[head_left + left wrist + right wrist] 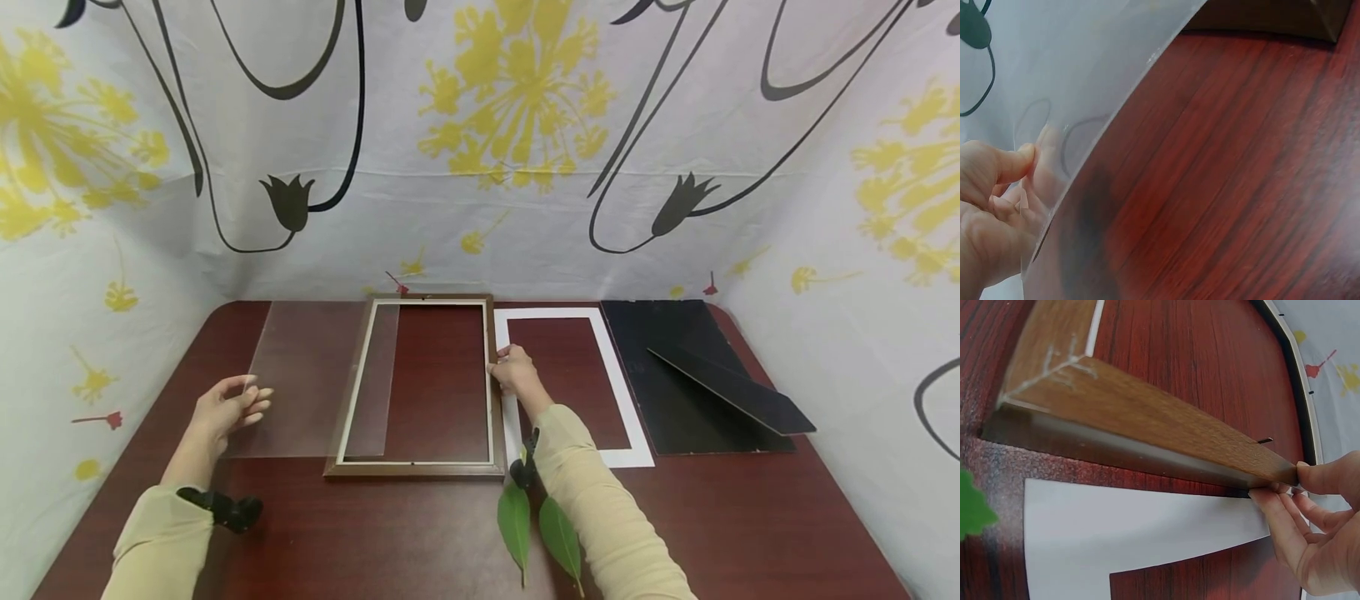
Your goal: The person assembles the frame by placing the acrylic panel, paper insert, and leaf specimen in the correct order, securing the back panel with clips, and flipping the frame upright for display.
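A clear sheet (307, 375) lies partly over the left side of a brown picture frame (420, 469). At the sheet's left edge my left hand (227, 411) pinches it between thumb and fingers; the left wrist view shows the thumb (1016, 164) on the near face, other fingers behind the clear material. My right hand (517, 375) grips the picture frame's right side, thumb on top and fingers under it in the right wrist view. Right beside that hand lies a white mat (618, 383) with a rectangular cut-out. Through the picture frame's opening the table shows.
On the right a black backing board (675, 333) lies flat, its hinged stand (738, 396) sticking up. Two green leaves (513, 521) lie near the right forearm. A patterned cloth (465, 217) hangs behind the dark red table (360, 542).
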Tool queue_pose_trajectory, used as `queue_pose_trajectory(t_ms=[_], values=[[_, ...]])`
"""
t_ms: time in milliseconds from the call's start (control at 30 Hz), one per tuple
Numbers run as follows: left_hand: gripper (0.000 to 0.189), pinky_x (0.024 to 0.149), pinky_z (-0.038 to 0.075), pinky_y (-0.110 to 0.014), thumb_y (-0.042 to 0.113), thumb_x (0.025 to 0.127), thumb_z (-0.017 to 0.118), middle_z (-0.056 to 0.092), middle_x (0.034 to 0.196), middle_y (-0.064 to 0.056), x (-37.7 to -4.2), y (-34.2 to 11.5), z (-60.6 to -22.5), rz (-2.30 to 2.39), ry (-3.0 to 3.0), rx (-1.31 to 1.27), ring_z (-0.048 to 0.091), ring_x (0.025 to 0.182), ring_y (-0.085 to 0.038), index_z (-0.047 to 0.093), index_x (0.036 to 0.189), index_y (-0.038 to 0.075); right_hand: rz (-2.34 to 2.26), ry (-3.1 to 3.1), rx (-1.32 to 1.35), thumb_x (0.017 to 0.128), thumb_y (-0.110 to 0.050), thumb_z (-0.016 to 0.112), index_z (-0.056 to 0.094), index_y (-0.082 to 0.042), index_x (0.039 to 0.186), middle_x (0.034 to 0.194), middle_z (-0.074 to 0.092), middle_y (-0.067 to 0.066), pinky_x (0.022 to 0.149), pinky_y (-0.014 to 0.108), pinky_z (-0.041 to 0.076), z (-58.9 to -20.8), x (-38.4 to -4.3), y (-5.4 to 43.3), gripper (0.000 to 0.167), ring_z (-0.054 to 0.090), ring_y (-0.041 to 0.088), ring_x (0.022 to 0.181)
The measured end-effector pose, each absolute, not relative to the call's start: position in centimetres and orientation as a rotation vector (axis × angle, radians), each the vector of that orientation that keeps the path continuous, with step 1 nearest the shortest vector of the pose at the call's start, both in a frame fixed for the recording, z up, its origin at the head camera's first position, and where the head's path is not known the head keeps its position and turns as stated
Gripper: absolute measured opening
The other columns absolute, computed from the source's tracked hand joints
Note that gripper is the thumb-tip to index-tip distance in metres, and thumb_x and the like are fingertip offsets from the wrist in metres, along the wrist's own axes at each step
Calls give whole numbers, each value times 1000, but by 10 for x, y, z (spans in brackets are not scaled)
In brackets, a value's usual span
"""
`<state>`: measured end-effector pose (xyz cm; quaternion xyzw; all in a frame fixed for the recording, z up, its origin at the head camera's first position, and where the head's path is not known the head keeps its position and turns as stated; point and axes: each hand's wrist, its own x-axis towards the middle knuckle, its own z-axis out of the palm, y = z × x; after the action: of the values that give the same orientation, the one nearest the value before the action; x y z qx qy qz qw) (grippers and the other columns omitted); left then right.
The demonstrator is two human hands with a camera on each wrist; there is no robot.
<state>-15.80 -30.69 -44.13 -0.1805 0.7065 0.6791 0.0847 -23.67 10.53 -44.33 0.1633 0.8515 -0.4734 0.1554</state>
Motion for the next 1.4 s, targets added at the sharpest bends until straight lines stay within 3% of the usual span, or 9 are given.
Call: queue_pose_trajectory(t_ms=[567, 800, 1033, 1233, 1400], values=[[15, 60, 55, -15, 13, 95, 47, 66, 71, 20, -158, -280, -445, 2016, 2083, -501, 65, 68, 3, 44, 107, 20, -1306, 2473, 491, 87, -12, 60, 51, -3, 117, 123, 55, 16, 55, 32, 58, -445, -240, 103, 33, 61, 28, 79], [20, 63, 56, -17, 11, 95, 48, 67, 73, 17, -161, -269, -446, 2034, 2061, -458, 66, 69, 1, 43, 114, 11, -1313, 2454, 499, 87, -13, 60, 50, -4, 118, 123, 55, 16, 57, 33, 58, -445, -239, 103, 34, 61, 29, 86], [32, 66, 57, -19, 11, 94, 48, 67, 74, 16, -164, -260, -446, 2050, 2062, -411, 66, 71, 0, 37, 123, 1, -1348, 2443, 483, 87, -11, 59, 49, -3, 118, 123, 55, 17, 58, 35, 58, -446, -238, 103, 34, 60, 26, 74], [27, 66, 57, -19, 7, 94, 47, 68, 75, 14, -168, -251, -445, 2083, 2026, -366, 67, 70, -1, 39, 120, 2, -1352, 2450, 482, 87, -10, 60, 50, -2, 118, 123, 56, 18, 59, 36, 58, -446, -239, 102, 34, 62, 28, 77], [26, 64, 57, -19, 5, 94, 47, 68, 74, 12, -170, -240, -441, 2099, 1990, -360, 67, 69, -2, 39, 119, 1, -1351, 2453, 489, 86, -10, 60, 50, -2, 117, 122, 56, 17, 58, 35, 58, -446, -238, 103, 33, 59, 24, 68]])
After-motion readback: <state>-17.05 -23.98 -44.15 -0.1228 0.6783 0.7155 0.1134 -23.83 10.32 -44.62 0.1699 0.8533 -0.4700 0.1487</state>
